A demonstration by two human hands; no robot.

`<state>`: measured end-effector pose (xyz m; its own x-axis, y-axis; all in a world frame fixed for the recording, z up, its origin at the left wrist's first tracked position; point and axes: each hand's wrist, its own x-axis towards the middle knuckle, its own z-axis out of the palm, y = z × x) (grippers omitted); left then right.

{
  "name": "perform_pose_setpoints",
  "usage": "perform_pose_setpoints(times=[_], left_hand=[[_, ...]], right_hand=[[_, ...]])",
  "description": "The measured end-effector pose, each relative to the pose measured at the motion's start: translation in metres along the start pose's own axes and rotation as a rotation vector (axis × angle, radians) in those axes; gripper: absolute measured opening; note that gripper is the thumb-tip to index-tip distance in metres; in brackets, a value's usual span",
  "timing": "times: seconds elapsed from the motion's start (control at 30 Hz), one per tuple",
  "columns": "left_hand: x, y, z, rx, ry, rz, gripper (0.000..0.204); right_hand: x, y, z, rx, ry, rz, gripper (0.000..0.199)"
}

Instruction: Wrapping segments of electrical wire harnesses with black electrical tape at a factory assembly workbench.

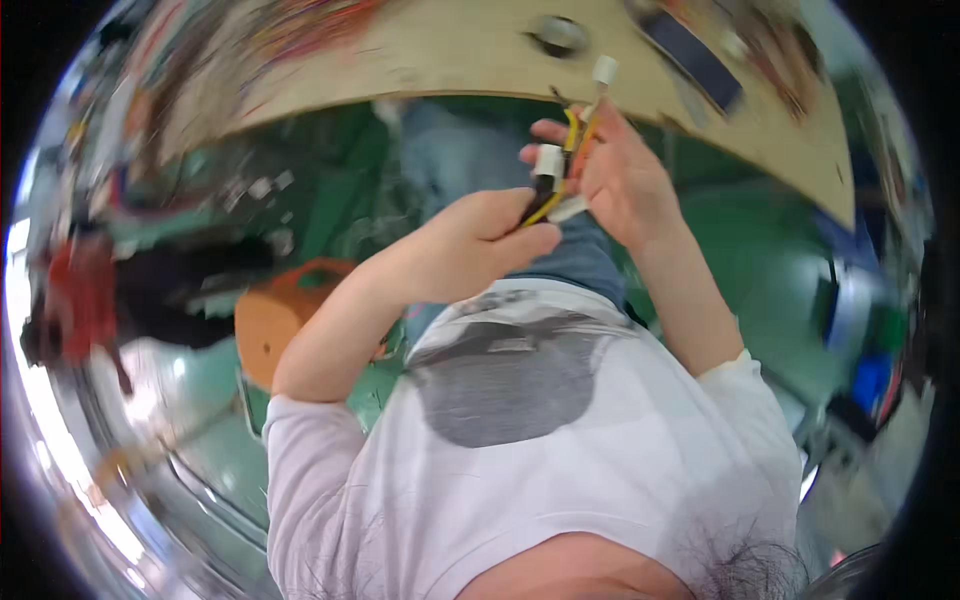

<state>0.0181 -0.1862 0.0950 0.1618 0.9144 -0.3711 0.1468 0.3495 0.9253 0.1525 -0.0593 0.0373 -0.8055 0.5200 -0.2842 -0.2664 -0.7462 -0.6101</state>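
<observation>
Head view: both hands meet just below the tan workbench (430, 55) edge. Left hand (470, 250) pinches yellow and black wires; right hand (620, 180) curls round the wire harness (565, 165) with white connectors. Seemingly mid-assembly; seating a connector needs alignment. Labels on the bench are too blurred to tell.

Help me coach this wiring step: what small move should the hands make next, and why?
Probably steady the white connector with the right hand while the left hand draws the yellow wires straight. Both hands already pinch the bundle, and the wires bend loosely between them.
</observation>
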Motion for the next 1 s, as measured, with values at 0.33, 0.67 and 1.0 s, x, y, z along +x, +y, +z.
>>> perform_pose_setpoints(times=[0.33,0.67,1.0], left_hand=[[-0.132,-0.048,-0.017,-0.34,0.58,0.165,0.026],[-0.184,-0.046,-0.058,-0.516,1.044,0.553,0.013],[-0.199,-0.051,-0.066,-0.463,1.091,0.436,0.013]], right_hand=[[0.05,0.053,0.153,-0.832,-0.673,-0.342,0.029],[0.042,0.087,0.267,-1.396,-0.855,-1.303,0.03],[0.078,0.1,0.296,-1.27,-0.917,-1.46,0.026]])
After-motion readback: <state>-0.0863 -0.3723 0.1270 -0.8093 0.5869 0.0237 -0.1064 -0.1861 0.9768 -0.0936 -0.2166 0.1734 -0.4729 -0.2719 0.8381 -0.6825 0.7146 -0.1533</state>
